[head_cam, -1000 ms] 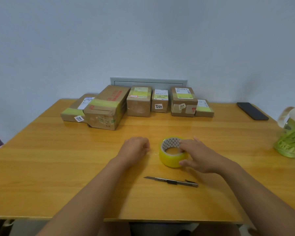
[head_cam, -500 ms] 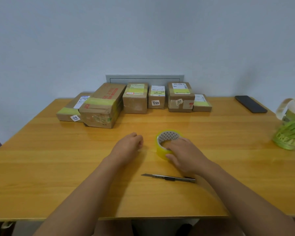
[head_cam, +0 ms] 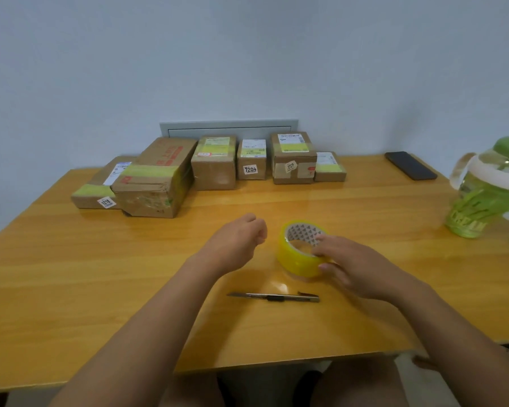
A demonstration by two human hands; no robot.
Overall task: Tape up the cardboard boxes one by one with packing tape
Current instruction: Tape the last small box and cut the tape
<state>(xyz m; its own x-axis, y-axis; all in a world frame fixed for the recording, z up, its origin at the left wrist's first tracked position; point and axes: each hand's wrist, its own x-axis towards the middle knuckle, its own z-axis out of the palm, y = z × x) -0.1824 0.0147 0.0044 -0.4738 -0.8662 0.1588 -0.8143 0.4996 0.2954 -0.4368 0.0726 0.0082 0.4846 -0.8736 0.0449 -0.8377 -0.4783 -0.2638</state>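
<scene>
A yellow packing tape roll (head_cam: pixel 294 259) lies flat on the wooden table (head_cam: pixel 71 274), near the middle. My right hand (head_cam: pixel 356 265) holds it from the right, fingers over the rim into the core and thumb against the near side. Just left of the roll, my left hand (head_cam: pixel 235 245) hovers with its fingers curled and nothing visible in it. Several cardboard boxes stand in a row along the back edge: a large one (head_cam: pixel 156 183), a flat one (head_cam: pixel 100 189), and smaller ones (head_cam: pixel 215 165) (head_cam: pixel 251 160) (head_cam: pixel 293 160) (head_cam: pixel 329 170), all bearing tape and labels.
A utility knife (head_cam: pixel 274 296) with its blade out lies in front of the roll, between my arms. At the back right lies a black phone (head_cam: pixel 410 165). A clear and green jar (head_cam: pixel 488 195) stands at the right edge. The wall is directly behind the boxes.
My right hand has slid back from covering the roll to gripping its right rim, so more of the core shows. My left hand stays curled beside the roll.
</scene>
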